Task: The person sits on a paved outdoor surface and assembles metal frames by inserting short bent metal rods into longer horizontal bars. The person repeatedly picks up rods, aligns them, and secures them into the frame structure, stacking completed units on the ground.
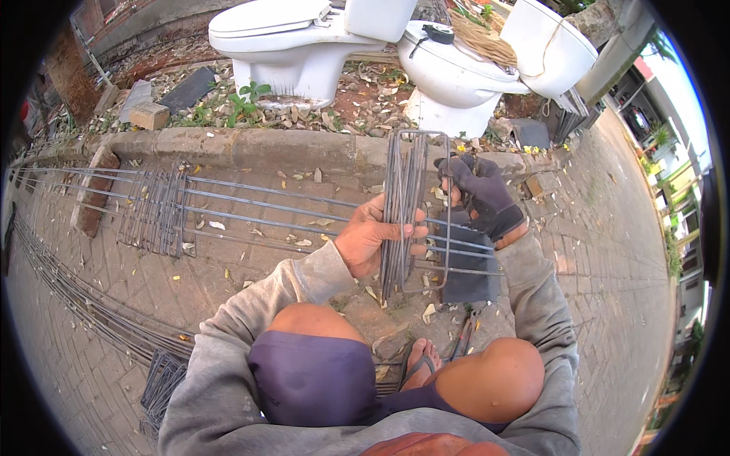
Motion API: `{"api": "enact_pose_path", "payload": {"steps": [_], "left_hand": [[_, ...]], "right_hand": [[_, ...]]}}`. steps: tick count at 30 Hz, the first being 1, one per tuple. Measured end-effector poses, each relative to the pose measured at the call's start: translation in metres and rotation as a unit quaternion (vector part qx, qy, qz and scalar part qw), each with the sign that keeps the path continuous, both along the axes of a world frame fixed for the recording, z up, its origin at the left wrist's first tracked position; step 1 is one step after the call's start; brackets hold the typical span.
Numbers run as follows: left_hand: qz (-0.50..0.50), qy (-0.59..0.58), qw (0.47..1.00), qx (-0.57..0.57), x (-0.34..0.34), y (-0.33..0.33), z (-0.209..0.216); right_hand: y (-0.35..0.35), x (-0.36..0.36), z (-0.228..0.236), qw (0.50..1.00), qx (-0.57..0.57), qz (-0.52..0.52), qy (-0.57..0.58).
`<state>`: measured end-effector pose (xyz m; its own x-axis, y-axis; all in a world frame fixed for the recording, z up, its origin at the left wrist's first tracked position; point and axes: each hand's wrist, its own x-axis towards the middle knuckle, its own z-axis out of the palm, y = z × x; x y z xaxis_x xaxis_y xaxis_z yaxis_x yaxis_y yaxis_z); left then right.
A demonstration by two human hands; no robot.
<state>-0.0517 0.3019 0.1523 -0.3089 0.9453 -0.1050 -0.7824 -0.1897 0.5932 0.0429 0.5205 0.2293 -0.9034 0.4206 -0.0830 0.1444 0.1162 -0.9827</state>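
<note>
My bare left hand [366,237] grips a bundle of rectangular steel rebar stirrups [401,205] that stands on edge around long steel rods [281,214]. One stirrup [446,258] is set apart to the right of the bundle. My right hand [480,194], in a dark fingerless glove, is closed with its fingertips at the right side of that stirrup. The rods run from the far left to just below my right hand. Another group of stirrups [156,213] hangs around the rods at the left.
A brick [95,194] lies under the rods' left part, a dark slab [470,266] under their right end. Long bars [99,304] and more stirrups [162,387] lie at lower left. Beyond the curb [258,150] stand two white toilets [285,57]. A red-handled tool [462,336] lies by my foot.
</note>
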Motion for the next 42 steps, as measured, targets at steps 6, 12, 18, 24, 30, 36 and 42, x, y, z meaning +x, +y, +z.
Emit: {"api": "enact_pose_path", "payload": {"steps": [6, 12, 18, 24, 30, 36, 42], "left_hand": [[-0.021, -0.034, 0.999, -0.032, 0.046, 0.044, -0.01], [-0.01, -0.011, 0.995, -0.101, 0.065, 0.067, -0.023], [-0.03, 0.024, 0.992, -0.123, 0.076, 0.08, -0.024], [-0.052, 0.087, 0.983, -0.15, 0.077, 0.108, -0.013], [-0.029, 0.196, 0.96, -0.195, 0.081, 0.164, 0.014], [-0.069, 0.269, 0.946, -0.169, 0.122, 0.231, 0.036], [-0.239, 0.302, 0.908, -0.167, 0.16, 0.274, 0.029]], "right_hand": [[0.046, 0.04, -0.084, 0.99, -0.114, -0.064, 0.056], [0.055, 0.072, -0.128, 0.974, -0.21, -0.079, 0.035], [0.063, 0.079, -0.148, 0.979, -0.175, -0.102, 0.004], [0.036, 0.107, -0.137, 0.971, -0.046, -0.22, 0.084], [-0.007, 0.141, -0.109, 0.983, -0.096, -0.127, 0.094], [0.023, 0.163, -0.091, 0.956, -0.067, -0.257, 0.126], [0.057, 0.234, -0.093, 0.888, -0.333, -0.277, 0.151]]}}
